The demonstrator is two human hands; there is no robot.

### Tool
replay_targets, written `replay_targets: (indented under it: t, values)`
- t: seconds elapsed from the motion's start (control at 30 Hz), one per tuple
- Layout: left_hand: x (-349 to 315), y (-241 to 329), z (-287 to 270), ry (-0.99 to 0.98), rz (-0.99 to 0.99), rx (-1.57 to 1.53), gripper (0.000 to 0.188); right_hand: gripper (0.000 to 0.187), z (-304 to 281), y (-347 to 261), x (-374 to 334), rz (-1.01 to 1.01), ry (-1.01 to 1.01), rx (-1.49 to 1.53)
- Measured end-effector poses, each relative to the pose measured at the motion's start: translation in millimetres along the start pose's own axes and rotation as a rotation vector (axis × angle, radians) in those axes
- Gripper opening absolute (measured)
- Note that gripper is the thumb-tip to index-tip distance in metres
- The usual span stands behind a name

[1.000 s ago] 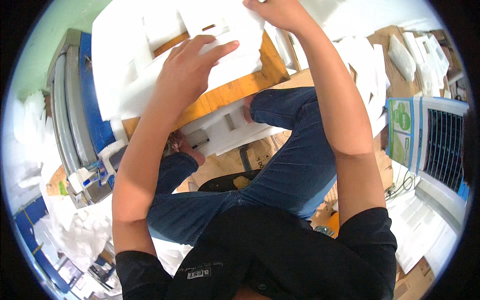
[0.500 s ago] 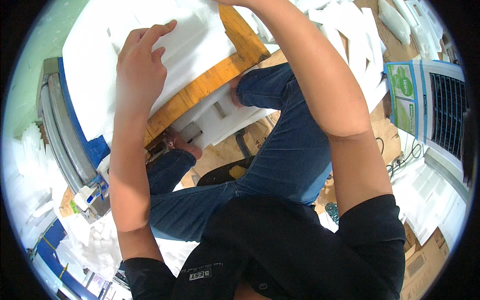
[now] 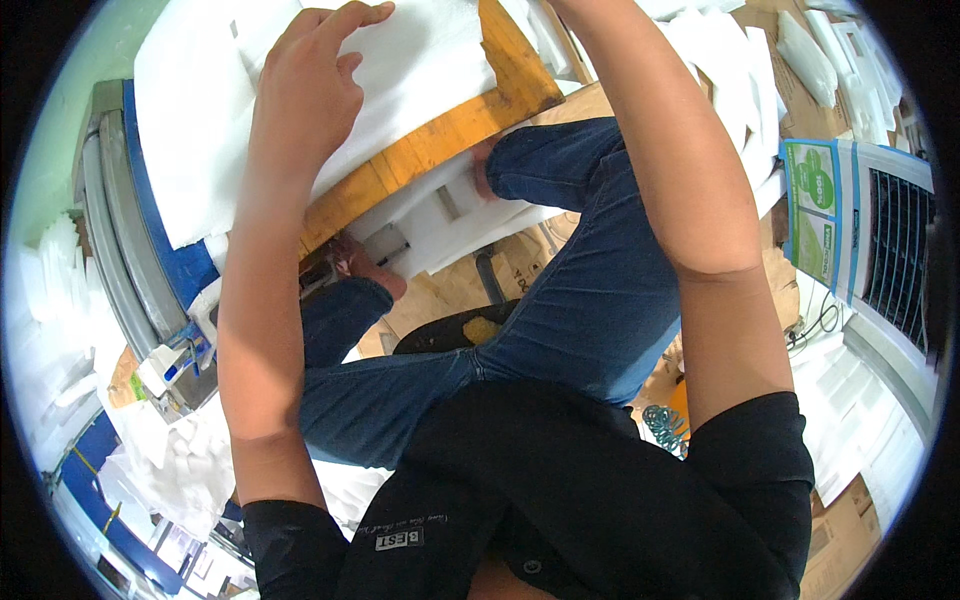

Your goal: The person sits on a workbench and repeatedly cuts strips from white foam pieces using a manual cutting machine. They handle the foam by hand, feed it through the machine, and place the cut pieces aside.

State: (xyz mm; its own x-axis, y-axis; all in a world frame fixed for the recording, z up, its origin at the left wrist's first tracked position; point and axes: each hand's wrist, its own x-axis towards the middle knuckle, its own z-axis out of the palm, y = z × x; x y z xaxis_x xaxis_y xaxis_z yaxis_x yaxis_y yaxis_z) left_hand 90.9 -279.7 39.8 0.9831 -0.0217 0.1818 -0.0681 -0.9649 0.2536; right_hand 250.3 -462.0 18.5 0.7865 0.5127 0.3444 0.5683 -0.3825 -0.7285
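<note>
White foam sheeting [image 3: 200, 130] covers the top of a bench with a yellow-brown wooden edge [image 3: 420, 148]. Over this sheeting is my left hand [image 3: 312, 85], its index finger stretched out and its thumb apart, with nothing seen in it. Whether its fingertips touch the foam I cannot tell. My right forearm [image 3: 655, 120] reaches past the bench's right corner, and the hand at its end lies beyond the top rim of the picture.
Left of the bench stands a grey roller machine [image 3: 125, 240] with a blue panel. An air cooler [image 3: 895, 240] stands at right, near piled white foam pieces [image 3: 735, 75]. A coiled green hose [image 3: 663, 425] hangs by my right side. Cardboard [image 3: 440, 295] lies under my legs.
My left hand has shifted up and to the right over the foam. My right arm has also moved right, and its hand has slipped out of the picture. The whole view has shifted slightly.
</note>
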Motion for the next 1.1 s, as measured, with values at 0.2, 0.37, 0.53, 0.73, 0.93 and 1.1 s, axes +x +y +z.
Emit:
replay_targets:
  t: [0.2, 0.37, 0.53, 0.73, 0.93, 1.1]
  values:
    - [-2.1, -6.8, 2.6, 0.031, 0.049, -0.019, 0.045, 0.028, -0.1, -2.2, -0.1, -0.012, -0.001, -0.053]
    - [-1.2, -3.6, 2.2, 0.026, 0.027, -0.072, 0.044, 0.028, -1.1, -2.5, -4.5, -0.028, 0.024, -0.049]
    - [-3.0, -3.9, 3.9, 0.040, 0.018, -0.023, 0.043, 0.027, -5.7, -19.3, -3.6, 0.153, -0.076, 0.043]
    - [-0.4, -1.0, -6.9, -0.005, 0.034, -0.204, 0.039, 0.026, 4.3, -11.5, -3.3, 0.021, 0.009, -0.040]
    - [0.1, 3.9, -5.6, 0.049, 0.065, -0.234, 0.039, 0.025, 3.2, -18.2, -5.0, 0.009, 0.049, -0.132]
    - [-5.5, -3.2, -2.8, 0.068, 0.075, -0.227, 0.042, 0.026, 10.4, -20.7, -3.9, 0.047, 0.034, -0.117]
